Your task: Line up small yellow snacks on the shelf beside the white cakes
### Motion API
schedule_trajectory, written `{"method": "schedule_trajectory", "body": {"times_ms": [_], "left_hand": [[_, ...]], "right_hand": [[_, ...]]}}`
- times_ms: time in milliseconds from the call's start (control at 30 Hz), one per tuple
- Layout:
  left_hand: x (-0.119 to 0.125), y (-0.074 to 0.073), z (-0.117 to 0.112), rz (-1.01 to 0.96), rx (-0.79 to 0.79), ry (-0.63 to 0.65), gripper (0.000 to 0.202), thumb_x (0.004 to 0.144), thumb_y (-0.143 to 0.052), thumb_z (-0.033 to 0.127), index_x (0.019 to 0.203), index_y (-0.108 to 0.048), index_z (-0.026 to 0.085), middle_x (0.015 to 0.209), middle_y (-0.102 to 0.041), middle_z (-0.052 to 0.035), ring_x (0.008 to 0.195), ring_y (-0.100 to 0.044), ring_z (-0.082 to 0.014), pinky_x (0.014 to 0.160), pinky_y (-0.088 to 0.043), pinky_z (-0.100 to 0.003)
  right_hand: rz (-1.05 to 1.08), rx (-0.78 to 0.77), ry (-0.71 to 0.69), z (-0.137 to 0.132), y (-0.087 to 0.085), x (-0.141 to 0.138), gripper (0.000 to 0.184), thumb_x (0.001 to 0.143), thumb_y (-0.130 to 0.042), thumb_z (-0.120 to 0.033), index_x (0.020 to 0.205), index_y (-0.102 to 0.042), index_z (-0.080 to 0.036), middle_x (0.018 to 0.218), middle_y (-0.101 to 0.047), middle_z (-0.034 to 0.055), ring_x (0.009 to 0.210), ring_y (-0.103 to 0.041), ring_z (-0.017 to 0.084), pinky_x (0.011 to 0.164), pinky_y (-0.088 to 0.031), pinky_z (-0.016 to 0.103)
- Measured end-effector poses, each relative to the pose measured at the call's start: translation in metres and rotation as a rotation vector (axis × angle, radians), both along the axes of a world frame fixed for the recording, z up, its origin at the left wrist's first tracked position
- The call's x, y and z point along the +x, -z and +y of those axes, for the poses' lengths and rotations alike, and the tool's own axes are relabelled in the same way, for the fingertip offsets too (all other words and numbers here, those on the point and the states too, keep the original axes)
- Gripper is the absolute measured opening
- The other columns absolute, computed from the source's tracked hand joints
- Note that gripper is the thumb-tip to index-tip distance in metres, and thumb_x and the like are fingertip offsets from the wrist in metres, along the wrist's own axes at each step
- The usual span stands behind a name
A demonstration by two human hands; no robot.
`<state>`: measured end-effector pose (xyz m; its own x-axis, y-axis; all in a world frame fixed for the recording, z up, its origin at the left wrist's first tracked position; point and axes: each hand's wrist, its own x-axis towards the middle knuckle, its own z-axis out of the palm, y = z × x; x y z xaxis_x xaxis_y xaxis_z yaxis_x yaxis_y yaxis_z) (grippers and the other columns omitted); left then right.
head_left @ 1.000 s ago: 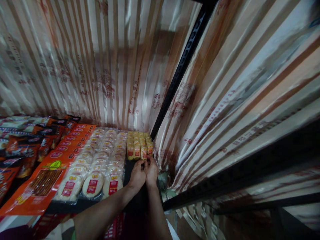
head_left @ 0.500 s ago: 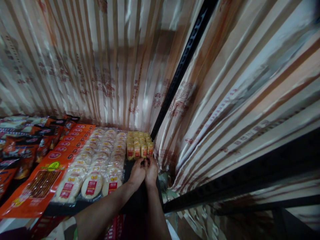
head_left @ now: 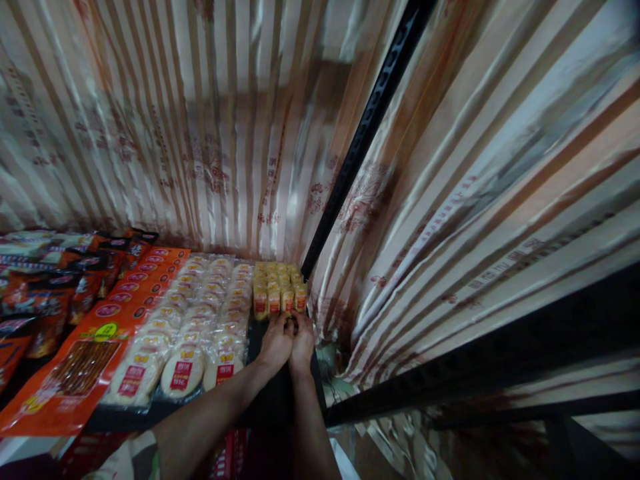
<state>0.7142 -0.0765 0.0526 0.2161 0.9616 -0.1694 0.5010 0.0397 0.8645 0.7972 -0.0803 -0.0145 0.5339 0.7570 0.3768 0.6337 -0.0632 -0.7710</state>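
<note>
My left hand (head_left: 276,343) and my right hand (head_left: 302,343) meet side by side at the front of a block of small yellow snack packs (head_left: 274,303) with red labels. The fingers of both hands are curled in and close together, near the lower edge of the front row. Whatever sits between the fingertips is too small and dark to make out. The packs stand in neat rows on a dark shelf (head_left: 273,407), right of several rows of round white rice crackers (head_left: 183,370) in clear wrappers.
Left of the crackers lie orange packs of brown sticks (head_left: 85,367), and beyond them orange-and-black snack bags (head_left: 43,300). A black slotted post (head_left: 350,160) rises behind the yellow packs. Pleated printed sheeting (head_left: 215,133) hangs behind, and a dark rail (head_left: 450,360) runs along the right.
Both hands have edged slightly forward against the front row of yellow packs. The goods on the shelf look the same.
</note>
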Motion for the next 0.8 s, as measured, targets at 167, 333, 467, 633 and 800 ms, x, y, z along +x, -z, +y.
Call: {"method": "schedule_trajectory", "body": {"times_ms": [167, 333, 467, 633, 800], "left_hand": [[0.0, 0.002, 0.003, 0.025, -0.012, 0.024, 0.045, 0.082, -0.041, 0.012, 0.126, -0.052, 0.012, 0.127, -0.055, -0.012, 0.115, -0.052, -0.0166, 0.101, -0.036, -0.024], [-0.003, -0.005, -0.005, 0.024, -0.008, 0.039, 0.037, 0.085, -0.04, 0.018, 0.117, -0.058, 0.011, 0.118, -0.06, -0.0122, 0.108, -0.056, -0.0167, 0.095, -0.04, -0.023], [-0.003, -0.008, -0.014, 0.039, 0.004, 0.061, 0.035, 0.086, -0.037, 0.019, 0.111, -0.06, 0.015, 0.114, -0.062, -0.009, 0.108, -0.056, -0.0147, 0.095, -0.038, -0.021], [-0.005, -0.011, -0.031, 0.01, 0.0, 0.074, 0.035, 0.087, -0.034, 0.02, 0.11, -0.059, 0.013, 0.112, -0.061, -0.0102, 0.106, -0.056, -0.0158, 0.095, -0.039, -0.023], [-0.017, -0.012, -0.052, -0.06, 0.065, 0.065, 0.035, 0.083, -0.033, 0.015, 0.102, -0.062, 0.015, 0.105, -0.064, -0.0095, 0.101, -0.057, -0.0166, 0.096, -0.04, -0.027]], "right_hand": [[0.005, 0.002, -0.016, -0.002, -0.004, -0.002, 0.036, 0.078, -0.039, -0.021, 0.101, -0.066, -0.013, 0.101, -0.062, 0.0148, 0.096, -0.055, 0.024, 0.089, -0.043, 0.038], [-0.014, 0.056, -0.009, -0.005, -0.009, -0.002, 0.036, 0.076, -0.038, -0.018, 0.099, -0.066, -0.014, 0.098, -0.063, 0.0129, 0.094, -0.055, 0.022, 0.089, -0.043, 0.037], [-0.004, 0.075, -0.019, -0.012, -0.012, -0.001, 0.036, 0.075, -0.039, -0.018, 0.099, -0.065, -0.016, 0.099, -0.063, 0.0111, 0.095, -0.056, 0.021, 0.089, -0.043, 0.037], [-0.019, 0.059, -0.007, -0.029, -0.017, -0.005, 0.036, 0.074, -0.039, -0.02, 0.098, -0.065, -0.015, 0.098, -0.062, 0.0112, 0.093, -0.056, 0.021, 0.088, -0.044, 0.036], [-0.013, 0.063, -0.032, -0.05, -0.023, -0.019, 0.038, 0.073, -0.038, -0.02, 0.099, -0.065, -0.013, 0.1, -0.061, 0.0127, 0.093, -0.058, 0.021, 0.086, -0.045, 0.034]]}}
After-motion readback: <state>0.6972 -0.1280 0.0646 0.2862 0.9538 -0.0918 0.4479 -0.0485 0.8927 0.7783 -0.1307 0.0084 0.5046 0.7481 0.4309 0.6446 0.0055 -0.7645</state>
